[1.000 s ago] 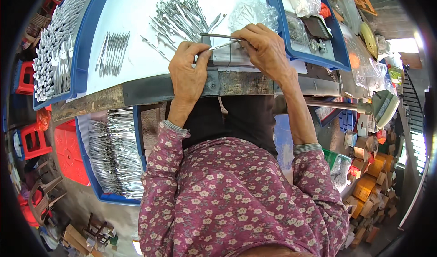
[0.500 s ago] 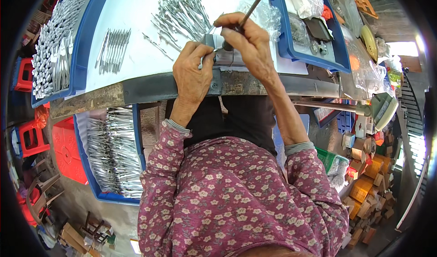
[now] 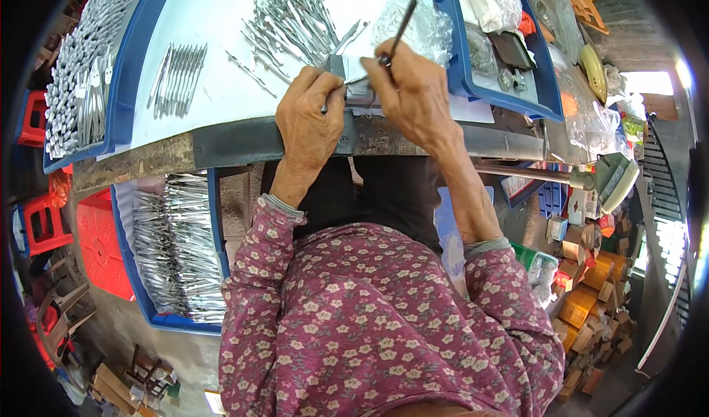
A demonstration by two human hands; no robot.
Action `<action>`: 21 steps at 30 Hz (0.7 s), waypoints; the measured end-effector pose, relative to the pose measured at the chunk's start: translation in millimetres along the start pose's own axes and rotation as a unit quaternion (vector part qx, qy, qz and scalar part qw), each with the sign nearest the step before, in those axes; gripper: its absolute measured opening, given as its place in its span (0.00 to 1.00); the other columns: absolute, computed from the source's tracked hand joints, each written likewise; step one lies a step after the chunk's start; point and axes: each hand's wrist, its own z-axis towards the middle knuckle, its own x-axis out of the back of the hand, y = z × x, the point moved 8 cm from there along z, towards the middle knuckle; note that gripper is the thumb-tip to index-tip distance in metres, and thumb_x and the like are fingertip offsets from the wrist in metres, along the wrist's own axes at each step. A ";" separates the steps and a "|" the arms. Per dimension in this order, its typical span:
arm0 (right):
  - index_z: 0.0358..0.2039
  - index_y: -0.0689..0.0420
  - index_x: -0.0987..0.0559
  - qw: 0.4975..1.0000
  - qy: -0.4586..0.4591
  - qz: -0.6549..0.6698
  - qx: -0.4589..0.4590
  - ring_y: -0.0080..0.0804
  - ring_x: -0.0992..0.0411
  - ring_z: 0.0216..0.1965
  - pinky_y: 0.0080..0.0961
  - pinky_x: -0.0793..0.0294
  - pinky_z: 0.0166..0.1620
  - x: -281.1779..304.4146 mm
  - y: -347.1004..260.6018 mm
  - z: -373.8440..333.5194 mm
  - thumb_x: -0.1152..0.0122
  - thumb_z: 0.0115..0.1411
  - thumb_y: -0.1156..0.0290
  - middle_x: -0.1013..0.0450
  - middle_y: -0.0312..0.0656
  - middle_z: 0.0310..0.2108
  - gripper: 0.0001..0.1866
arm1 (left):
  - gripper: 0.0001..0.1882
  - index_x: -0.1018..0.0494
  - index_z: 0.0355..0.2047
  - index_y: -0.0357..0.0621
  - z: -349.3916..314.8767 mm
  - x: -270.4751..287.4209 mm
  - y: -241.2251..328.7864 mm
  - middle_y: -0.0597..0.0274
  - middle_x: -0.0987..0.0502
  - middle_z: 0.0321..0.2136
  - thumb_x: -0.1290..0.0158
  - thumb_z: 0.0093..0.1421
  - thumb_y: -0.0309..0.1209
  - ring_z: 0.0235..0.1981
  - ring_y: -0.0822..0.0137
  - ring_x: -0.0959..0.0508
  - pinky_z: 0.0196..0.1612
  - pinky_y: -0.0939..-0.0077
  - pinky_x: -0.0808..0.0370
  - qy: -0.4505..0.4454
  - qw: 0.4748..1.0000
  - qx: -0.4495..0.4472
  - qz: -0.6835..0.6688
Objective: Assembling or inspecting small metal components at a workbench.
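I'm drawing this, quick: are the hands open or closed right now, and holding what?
Left hand: closed, pinching a slim metal piece.
Right hand: closed, holding a dark rod-like tool.

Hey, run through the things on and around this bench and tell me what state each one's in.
Left hand: closed on a metal piece
Right hand: closed around a rod
Rod: tilted
Pile: loosely heaped
Row: laid side by side
Left tray: filled
Lower tray: filled
Clear bag: crumpled
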 end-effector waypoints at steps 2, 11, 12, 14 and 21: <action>0.29 0.62 0.29 0.998 0.017 0.012 -0.050 0.42 0.30 0.18 0.31 0.33 0.22 11.3 5.5 -0.5 0.43 0.54 0.67 0.30 0.46 0.16 0.11 | 0.02 0.29 0.22 0.38 -2.0 3.0 1.9 0.60 0.31 0.22 0.47 0.48 0.20 0.22 0.61 0.28 0.25 0.72 0.33 0.006 1.000 -0.004 0.008; 0.34 0.62 0.27 0.944 0.289 0.144 0.063 0.23 0.33 0.22 0.19 0.34 0.26 99.2 -29.7 -2.9 0.42 0.55 0.73 0.30 0.38 0.21 0.08 | 0.02 0.29 0.23 0.38 -2.7 1.2 1.2 0.60 0.30 0.22 0.47 0.48 0.19 0.22 0.61 0.27 0.25 0.74 0.33 -0.001 1.000 -0.004 0.003; 0.33 0.62 0.27 0.947 0.284 0.062 0.133 0.25 0.33 0.21 0.20 0.33 0.26 94.2 -33.2 -3.1 0.42 0.54 0.74 0.31 0.38 0.20 0.08 | 0.03 0.28 0.25 0.36 -2.4 0.1 3.8 0.61 0.30 0.23 0.47 0.48 0.19 0.22 0.66 0.29 0.25 0.77 0.33 -0.008 1.000 -0.010 0.008; 0.31 0.61 0.29 0.984 0.163 0.040 0.056 0.33 0.32 0.19 0.27 0.33 0.24 47.0 -10.3 -5.4 0.41 0.51 0.74 0.32 0.41 0.18 0.08 | 0.04 0.28 0.26 0.35 -3.5 0.3 5.0 0.61 0.30 0.23 0.46 0.48 0.19 0.21 0.70 0.31 0.25 0.79 0.34 -0.014 1.000 -0.013 0.015; 0.33 0.63 0.28 0.984 0.103 0.099 -0.103 0.28 0.31 0.17 0.27 0.33 0.21 39.6 29.8 -11.4 0.44 0.57 0.65 0.29 0.41 0.17 0.12 | 0.04 0.28 0.27 0.35 -1.6 1.3 7.7 0.60 0.30 0.23 0.47 0.49 0.19 0.21 0.68 0.30 0.26 0.78 0.34 -0.035 0.999 0.003 0.040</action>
